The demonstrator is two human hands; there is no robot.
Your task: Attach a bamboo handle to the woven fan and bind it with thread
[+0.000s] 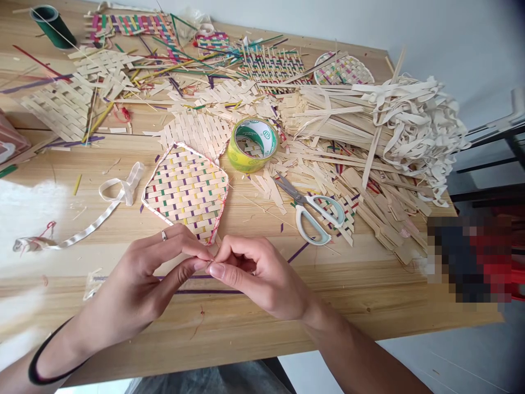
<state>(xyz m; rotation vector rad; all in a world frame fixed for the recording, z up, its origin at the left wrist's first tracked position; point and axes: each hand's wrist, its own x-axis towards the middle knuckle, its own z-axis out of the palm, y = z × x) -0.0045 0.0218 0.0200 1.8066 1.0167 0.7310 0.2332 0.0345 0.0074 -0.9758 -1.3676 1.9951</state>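
Fingers (229,274) meet in a fine pinch beside the woven panel (186,191)

Thumb and forefinger of the left hand (151,273) are drawn together, tips against those of the right hand (264,279). Between them seems to be a slender item (211,261), perhaps thread, too small to make out; which hand bears it, I cannot tell.

The panel lies flat on the bench (328,295) just beyond the hands, its near edge partly hidden by the left one. Whether they touch it is unclear.

It should handle as very light and springy, stiff along its flat strips yet ready to crease or split if bent sharply. The white binding (158,168), with red stitching (222,210) along the right side, looks softer and likely gives the safest hold: a gentle grip along the rim, or a palm spread beneath. Anything as fine as thread would be limp and easily lost, best pinched near its end.

The scissors (301,199) rest to the right, well apart.
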